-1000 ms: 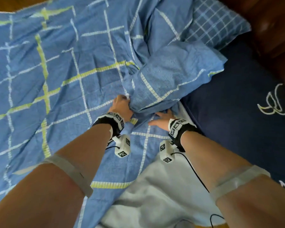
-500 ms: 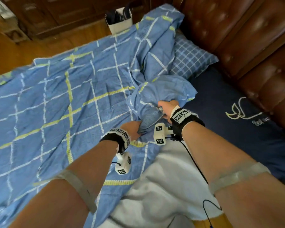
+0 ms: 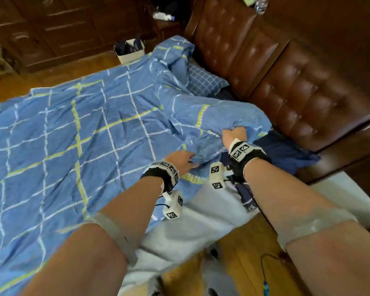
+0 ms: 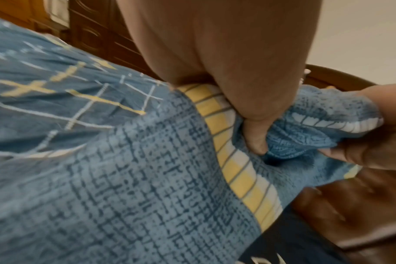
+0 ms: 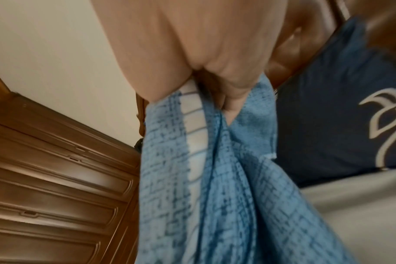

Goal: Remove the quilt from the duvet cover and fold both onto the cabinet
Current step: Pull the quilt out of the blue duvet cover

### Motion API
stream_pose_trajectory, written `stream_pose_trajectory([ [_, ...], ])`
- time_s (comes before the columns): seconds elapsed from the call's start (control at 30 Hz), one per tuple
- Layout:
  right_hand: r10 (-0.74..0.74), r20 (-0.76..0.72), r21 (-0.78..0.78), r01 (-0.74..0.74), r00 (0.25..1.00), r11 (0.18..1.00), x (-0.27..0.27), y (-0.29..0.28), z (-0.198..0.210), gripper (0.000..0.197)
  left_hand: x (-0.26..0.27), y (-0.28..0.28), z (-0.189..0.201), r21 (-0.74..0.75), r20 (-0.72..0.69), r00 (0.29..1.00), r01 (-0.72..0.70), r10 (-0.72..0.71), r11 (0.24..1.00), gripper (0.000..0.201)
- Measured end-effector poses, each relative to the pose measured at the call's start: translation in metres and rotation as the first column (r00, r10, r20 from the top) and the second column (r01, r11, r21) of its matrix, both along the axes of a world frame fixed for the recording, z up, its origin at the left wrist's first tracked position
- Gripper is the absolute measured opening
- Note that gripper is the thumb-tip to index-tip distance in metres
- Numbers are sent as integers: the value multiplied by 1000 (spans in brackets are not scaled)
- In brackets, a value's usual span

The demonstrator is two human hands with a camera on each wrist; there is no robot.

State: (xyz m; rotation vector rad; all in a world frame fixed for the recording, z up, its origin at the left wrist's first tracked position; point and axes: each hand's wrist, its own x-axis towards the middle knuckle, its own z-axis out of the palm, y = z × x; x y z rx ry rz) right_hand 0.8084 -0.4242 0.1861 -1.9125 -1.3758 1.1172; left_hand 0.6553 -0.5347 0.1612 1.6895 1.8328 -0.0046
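Nearest the viewer, a pale grey sheet (image 3: 201,223) covers the bed's near edge above the orange wooden floor (image 3: 233,259). The blue checked duvet cover (image 3: 73,146) lies spread flat over the bed, its long axis running from the left of the view toward the headboard at right, its near right corner lifted and bunched. The left hand (image 3: 181,159) reaches forward, palm down, fingers curled round a fold of that corner beside a yellow stripe. Just beyond it and higher, the right hand (image 3: 234,133) grips another bunch of the same corner in a closed fist, the cloth hanging below. Whether the quilt is inside cannot be told. A navy blanket (image 3: 286,152) lies to the right, a checked pillow (image 3: 203,82) farther off, against the tufted brown leather headboard (image 3: 286,86). A dark wooden cabinet (image 3: 58,30) with drawers lines the far wall.
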Motion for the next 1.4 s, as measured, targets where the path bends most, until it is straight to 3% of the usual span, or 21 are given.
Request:
stream_pose_trajectory([
  [0.23, -97, 124, 106, 84, 987, 991, 127, -62, 19, 39, 114, -40, 13, 32, 1, 991, 134, -135, 990, 37],
  [0.33, -71, 225, -70, 89, 972, 994, 179, -71, 18, 38, 153, -50, 6, -38, 134, 982, 138, -132, 990, 43],
  [0.4, -30, 240, -173, 73, 970, 982, 212, -70, 2, 43, 172, -55, -2, -112, 206, 977, 81, -56, 990, 52],
  [0.53, 264, 214, -448, -146, 941, 882, 256, -82, -29, 47, 200, -65, -18, -215, 116, 991, -44, 71, 976, 57],
  [0.6, 293, 170, -475, -182, 941, 861, 255, -86, -32, 48, 202, -72, -19, -228, 76, 992, -79, 99, 971, 55],
  [0.7, 268, 92, -475, -194, 959, 858, 226, -88, -29, 37, 188, -89, -4, -227, 39, 987, -142, 155, 964, 49],
  [0.87, 443, 77, -480, -356, 893, 802, 146, -116, -7, 53, 128, -149, 43, -143, -11, 948, -315, 317, 938, 48],
  [0.97, 622, 100, -457, -519, 777, 722, 82, -154, 8, 48, 75, -211, 72, -123, -10, 885, -462, 465, 878, 45],
  [1.07, 731, 81, -403, -649, 677, 646, 9, -209, 32, 22, 21, -285, 93, -89, -4, 819, -572, 574, 815, 43],
  [1.17, 789, 87, -339, -727, 608, 597, -61, -279, 57, 22, -34, -371, 107, -74, -51, 772, -635, 633, 769, 44],
  [1.23, 869, 130, -322, -808, 478, 493, -112, -333, 72, 25, -71, -435, 115, -51, -68, 731, -682, 678, 730, 45],
  [1.33, 948, 244, -308, -911, 205, 276, -192, -430, 84, 37, -123, -545, 129, -15, -101, 649, -758, 754, 652, 46],
  [1.4, 959, 272, -306, -937, 83, 168, -241, -500, 88, 39, -156, -624, 139, -18, -140, 591, -804, 795, 595, 45],
])
